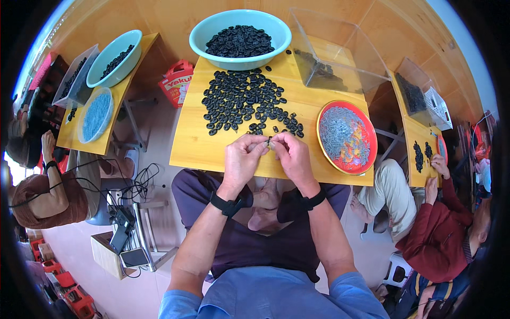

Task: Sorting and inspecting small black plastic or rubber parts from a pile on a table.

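Note:
My left hand and my right hand meet above the near part of the yellow table. Thumbs and fingertips of both are pinched together around a small dark piece, mostly hidden by the fingers. Just beyond them many small black oval pieces lie spread on the wood, some showing holes. To the right of my right hand sits a round red tray with a yellow rim. It holds a heap of thin grey-blue bits, too small to make out singly.
A pale teal basin of black pieces stands at the table's far edge. Right of it is a clear plastic box with dark pieces. Co-workers sit at side tables left and right. Tangled black cables hang at left, above a floor box.

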`<state>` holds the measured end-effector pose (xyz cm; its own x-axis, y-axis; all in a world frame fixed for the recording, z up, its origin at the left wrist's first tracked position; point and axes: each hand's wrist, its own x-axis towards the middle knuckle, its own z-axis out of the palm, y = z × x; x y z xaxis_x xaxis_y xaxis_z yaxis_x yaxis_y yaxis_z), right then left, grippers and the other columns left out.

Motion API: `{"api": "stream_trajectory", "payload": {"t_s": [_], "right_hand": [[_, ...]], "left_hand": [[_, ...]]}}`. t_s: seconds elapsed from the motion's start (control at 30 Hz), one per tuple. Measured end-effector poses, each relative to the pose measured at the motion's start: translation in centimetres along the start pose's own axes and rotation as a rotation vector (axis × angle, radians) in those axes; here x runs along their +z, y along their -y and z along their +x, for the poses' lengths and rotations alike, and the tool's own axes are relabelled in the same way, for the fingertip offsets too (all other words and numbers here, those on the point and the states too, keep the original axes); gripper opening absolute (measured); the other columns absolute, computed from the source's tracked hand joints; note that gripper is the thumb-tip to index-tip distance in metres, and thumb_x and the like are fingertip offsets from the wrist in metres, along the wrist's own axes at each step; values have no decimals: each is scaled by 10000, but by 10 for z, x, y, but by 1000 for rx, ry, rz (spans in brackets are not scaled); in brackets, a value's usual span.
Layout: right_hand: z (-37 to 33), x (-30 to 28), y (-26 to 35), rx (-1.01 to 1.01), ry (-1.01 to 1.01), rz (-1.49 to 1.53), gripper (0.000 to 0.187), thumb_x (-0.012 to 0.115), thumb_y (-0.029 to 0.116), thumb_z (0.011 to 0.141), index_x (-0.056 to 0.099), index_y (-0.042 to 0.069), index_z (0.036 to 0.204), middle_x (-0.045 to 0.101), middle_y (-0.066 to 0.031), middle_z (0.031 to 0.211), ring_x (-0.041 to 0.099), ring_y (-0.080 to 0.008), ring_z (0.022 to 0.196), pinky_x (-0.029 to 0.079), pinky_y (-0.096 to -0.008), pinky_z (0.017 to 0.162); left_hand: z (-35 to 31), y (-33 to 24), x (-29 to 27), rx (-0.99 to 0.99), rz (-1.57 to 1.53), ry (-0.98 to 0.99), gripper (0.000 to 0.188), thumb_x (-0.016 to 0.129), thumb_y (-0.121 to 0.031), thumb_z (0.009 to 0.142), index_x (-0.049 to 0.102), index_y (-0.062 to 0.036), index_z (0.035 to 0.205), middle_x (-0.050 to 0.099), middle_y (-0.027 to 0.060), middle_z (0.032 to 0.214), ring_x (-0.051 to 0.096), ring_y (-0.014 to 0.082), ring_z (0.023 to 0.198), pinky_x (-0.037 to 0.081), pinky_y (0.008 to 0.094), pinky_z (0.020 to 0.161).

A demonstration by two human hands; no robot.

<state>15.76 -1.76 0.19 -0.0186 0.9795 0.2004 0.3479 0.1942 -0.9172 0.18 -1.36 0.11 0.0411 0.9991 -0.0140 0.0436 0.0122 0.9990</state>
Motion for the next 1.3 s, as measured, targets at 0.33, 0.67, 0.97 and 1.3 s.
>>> {"api": "stream_trajectory", "payload": {"t_s": [0.33,0.67,0.97,1.3], "right_hand": [[4,-1,0,2,70,41,139,635,139,950,631,1,935,582,-10,666,516,-59,568,391,-236,515],[1,-1,-4,84,-60,210,92,686,28,882,648,-1,960,634,16,783,543,-32,659,433,-204,575],[-1,-5,-6,61,21,224,54,664,25,896,659,-4,941,613,17,730,526,-27,620,428,-201,568],[2,3,-15,-133,-38,9,87,618,65,938,623,-22,931,625,-68,703,572,-95,596,450,-262,557]], "left_hand": [[1,0,-5,150,139,12,109,691,-40,908,712,44,976,723,50,794,647,64,704,502,202,641],[10,0,-7,-56,-237,76,185,680,-33,916,688,82,1061,734,99,852,684,91,761,541,210,704],[13,-4,-10,-115,-203,152,188,676,-22,917,678,78,1076,732,112,892,701,121,784,566,231,730],[7,12,1,52,-54,29,142,682,-25,908,696,67,1016,735,87,837,695,100,754,550,226,703]]}}
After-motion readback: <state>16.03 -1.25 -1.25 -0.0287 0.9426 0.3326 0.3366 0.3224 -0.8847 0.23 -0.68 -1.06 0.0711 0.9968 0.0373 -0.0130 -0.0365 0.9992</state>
